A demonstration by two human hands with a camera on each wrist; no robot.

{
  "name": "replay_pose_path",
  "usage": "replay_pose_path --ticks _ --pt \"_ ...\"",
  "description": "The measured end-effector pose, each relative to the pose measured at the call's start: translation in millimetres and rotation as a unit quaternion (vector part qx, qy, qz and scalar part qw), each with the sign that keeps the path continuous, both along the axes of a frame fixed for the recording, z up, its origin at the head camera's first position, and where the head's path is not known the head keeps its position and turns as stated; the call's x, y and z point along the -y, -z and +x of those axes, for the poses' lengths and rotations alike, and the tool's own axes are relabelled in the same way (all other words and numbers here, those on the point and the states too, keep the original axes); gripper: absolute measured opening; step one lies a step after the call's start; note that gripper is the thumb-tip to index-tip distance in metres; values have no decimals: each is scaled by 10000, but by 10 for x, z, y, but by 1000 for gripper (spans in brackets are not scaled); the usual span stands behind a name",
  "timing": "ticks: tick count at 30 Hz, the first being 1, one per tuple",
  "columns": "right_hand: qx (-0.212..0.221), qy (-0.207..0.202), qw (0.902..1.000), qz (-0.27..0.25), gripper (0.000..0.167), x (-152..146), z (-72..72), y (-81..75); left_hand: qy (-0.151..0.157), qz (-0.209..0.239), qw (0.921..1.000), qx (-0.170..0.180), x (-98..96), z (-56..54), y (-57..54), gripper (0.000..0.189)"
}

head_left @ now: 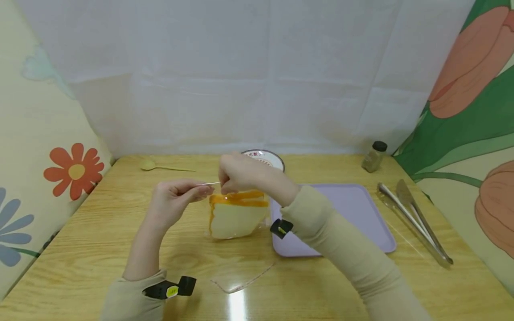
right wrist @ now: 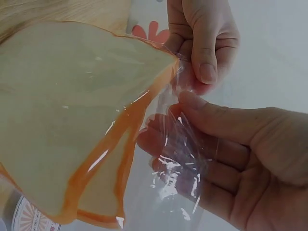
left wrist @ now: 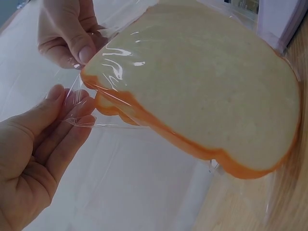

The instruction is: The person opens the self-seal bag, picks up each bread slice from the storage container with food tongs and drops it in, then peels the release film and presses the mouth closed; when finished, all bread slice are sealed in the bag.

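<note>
Slices of bread with orange crust (head_left: pixel 238 219) stand in a clear plastic bag (right wrist: pixel 168 180) above the table's middle. My left hand (head_left: pixel 173 199) pinches the bag's gathered mouth at its left corner between thumb and fingers. Just to its right, my right hand (head_left: pixel 242 171) grips the film along the same edge. In the left wrist view, film stretches between the left hand (left wrist: pixel 36 156) and the bread's corner (left wrist: pixel 202 86), with the right hand (left wrist: pixel 72 36) close above. Loose film bunches across the right hand's fingers (right wrist: pixel 226 163) in the right wrist view.
A thin bent strip (head_left: pixel 242 287) lies near the front. To the right are a lilac tray (head_left: pixel 353 209) and metal tongs (head_left: pixel 407 218). Farther back stand a jar with a black lid (head_left: pixel 374 157), a printed plate (head_left: pixel 277 161) and a gold-coloured spoon (head_left: pixel 148 165).
</note>
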State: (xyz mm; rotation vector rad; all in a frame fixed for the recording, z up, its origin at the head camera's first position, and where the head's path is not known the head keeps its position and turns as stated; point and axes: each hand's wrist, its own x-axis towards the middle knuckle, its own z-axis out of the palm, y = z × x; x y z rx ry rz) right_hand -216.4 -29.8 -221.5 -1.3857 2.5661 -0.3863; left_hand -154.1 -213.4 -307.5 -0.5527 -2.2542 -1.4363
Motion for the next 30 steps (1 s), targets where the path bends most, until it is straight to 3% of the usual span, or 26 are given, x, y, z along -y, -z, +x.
replay_pose_path --ticks 11,17,21,25,28,30 --pt "-677 170 9973 211 12 -376 -113 38 -54 4 10000 -14 15 -20 18 13" --pt "-73 156 9994 -311 7 -691 -207 166 -94 1 9999 39 39 -5 7 13" --pt "599 473 9946 -708 7 -897 -240 259 -88 67 9998 170 60 -1 -9 15" --pt "1396 880 9769 -1355 7 -1028 -263 378 -38 195 9989 417 85 -7 -7 18" --pt "2078 1220 9482 -2071 12 -1074 -268 491 30 303 9978 593 100 -13 1 22" --pt "2500 1485 9234 -2506 15 -1085 -264 558 70 344 9972 660 104 -12 1 23"
